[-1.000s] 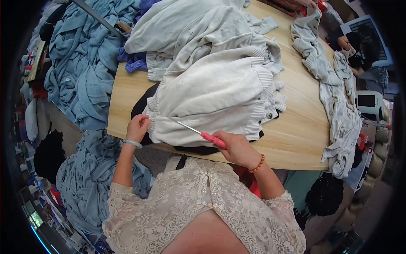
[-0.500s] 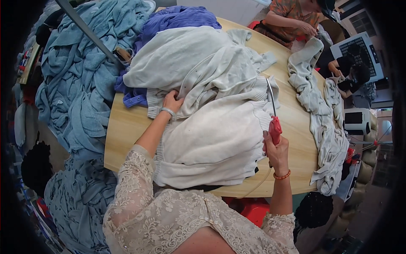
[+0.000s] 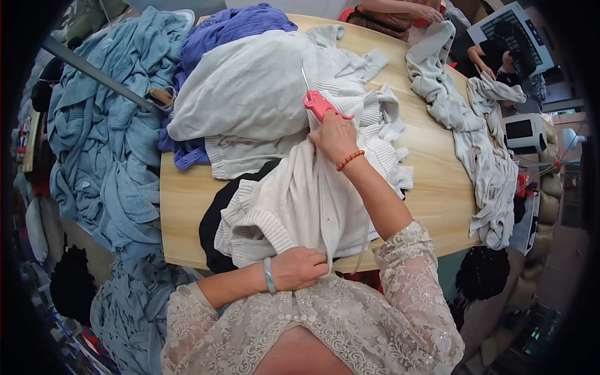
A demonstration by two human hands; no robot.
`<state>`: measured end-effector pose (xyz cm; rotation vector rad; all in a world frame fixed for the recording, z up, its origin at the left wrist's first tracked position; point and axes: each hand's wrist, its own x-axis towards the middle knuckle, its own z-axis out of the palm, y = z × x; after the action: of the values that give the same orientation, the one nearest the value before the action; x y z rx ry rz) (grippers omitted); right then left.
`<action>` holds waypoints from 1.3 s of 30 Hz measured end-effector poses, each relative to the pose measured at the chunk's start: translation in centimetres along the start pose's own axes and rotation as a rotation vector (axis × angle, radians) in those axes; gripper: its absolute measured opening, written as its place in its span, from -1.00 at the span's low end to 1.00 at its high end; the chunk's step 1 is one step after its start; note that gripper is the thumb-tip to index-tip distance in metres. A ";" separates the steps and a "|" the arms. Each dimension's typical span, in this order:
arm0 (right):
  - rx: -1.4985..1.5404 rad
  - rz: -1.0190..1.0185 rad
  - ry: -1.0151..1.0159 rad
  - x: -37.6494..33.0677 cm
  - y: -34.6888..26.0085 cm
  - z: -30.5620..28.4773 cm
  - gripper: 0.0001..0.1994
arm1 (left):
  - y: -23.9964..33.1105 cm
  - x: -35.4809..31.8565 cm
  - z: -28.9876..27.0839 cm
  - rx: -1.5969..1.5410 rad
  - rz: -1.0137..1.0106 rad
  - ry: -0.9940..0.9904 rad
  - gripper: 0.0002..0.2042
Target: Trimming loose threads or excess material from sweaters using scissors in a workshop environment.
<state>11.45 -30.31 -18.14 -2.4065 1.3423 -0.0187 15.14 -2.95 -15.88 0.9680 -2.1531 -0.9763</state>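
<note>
A white knit cardigan [image 3: 300,194] lies before me, its front band stretched lengthwise between my hands. My left hand [image 3: 300,267], with a pale bangle, is closed on the cardigan's near end, close to my body. Farther up, my right hand [image 3: 337,136] grips a pinkish-red air blow gun [image 3: 320,105] with a thin bent metal nozzle pointing away. The fingers of that hand also press against the cardigan's far part; whether they pinch it is hidden. Under the cardigan shows a black cloth [image 3: 219,215]. More white knitwear [image 3: 250,87] is heaped just beyond.
Purple garments [image 3: 240,28] lie behind the white heap. Blue-grey knits [image 3: 112,137] are piled at the left beside a slanting grey pole [image 3: 100,72]. White garments [image 3: 462,144] line the right table edge [image 3: 431,194]. Co-workers sit at the far right, one in an orange-patterned garment [image 3: 381,25].
My left hand has drawn back toward my body with the cardigan's edge. My right hand has moved left and farther away with the blow gun. The cardigan has shifted and bunched up.
</note>
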 end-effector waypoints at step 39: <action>0.154 -0.066 0.408 -18.7 18.7 -1.4 -0.68 | 0.3 -10.7 2.2 0.542 -0.626 0.480 -0.68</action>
<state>-14.28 -24.17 -19.87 -2.3936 1.3656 -0.6376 19.51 6.61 -19.06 1.9853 -1.7407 -0.3227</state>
